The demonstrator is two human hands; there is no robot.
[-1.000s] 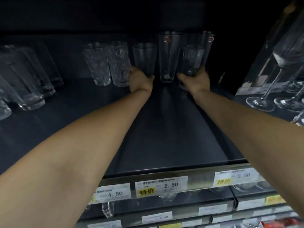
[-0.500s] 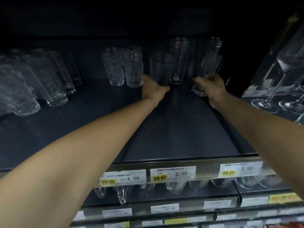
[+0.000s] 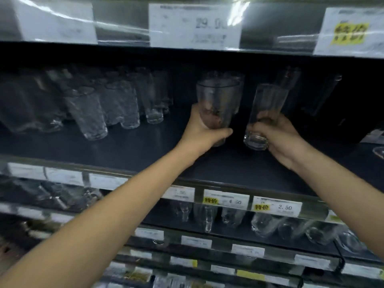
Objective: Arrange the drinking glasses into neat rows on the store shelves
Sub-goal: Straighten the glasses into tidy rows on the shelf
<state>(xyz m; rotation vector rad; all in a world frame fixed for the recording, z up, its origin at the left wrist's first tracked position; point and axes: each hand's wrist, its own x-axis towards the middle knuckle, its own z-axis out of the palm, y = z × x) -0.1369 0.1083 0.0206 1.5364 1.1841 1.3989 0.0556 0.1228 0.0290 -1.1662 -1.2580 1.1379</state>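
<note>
A person's left hand (image 3: 204,132) wraps its fingers round a tumbler (image 3: 218,100) while the right hand (image 3: 278,140) clasps a tall glass (image 3: 264,113) near its base, both held side by side over the shelf (image 3: 228,169), likely for lining up with the glasses (image 3: 116,107) at the shelf's left.

Two glasses lifted up

The left hand (image 3: 204,133) and right hand (image 3: 278,140) were at the shelf's back; now each holds a wide glass (image 3: 218,100) and a thin glass (image 3: 264,115) nearer the front.
</note>
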